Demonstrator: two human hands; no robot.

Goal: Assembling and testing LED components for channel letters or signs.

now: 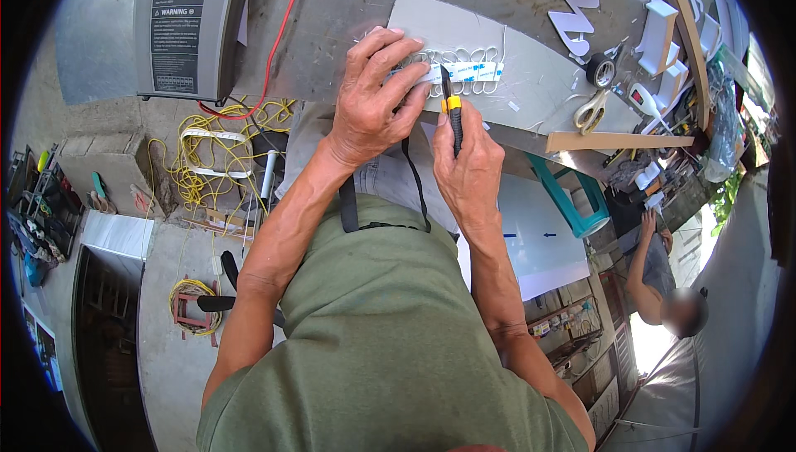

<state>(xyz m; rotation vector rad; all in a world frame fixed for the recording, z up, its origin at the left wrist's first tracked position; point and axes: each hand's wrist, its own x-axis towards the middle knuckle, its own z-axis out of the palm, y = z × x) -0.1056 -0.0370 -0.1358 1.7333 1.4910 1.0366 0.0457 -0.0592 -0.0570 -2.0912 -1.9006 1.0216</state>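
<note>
My right hand point(468, 166) grips a utility knife point(453, 116) with a black handle and a yellow collar. Its dark blade points away from me, its tip over a white tape strip point(471, 71) with blue print. Curled fingers of my left hand point(377, 95) press and hold the left end of that strip, hiding it. White looped wire point(489, 85) shows along both edges of the tape. Under them lies a pale grey board point(531, 70) with a curved edge; whether the blade touches the tape, I cannot tell.
A grey power supply box point(178, 29) with a red cable point(278, 46) stands left on the table. Scissors point(590, 112), a tape roll point(601, 70), a hot glue gun point(644, 101) and white letter shapes point(572, 17) lie right. A co-worker point(651, 286) is at far right.
</note>
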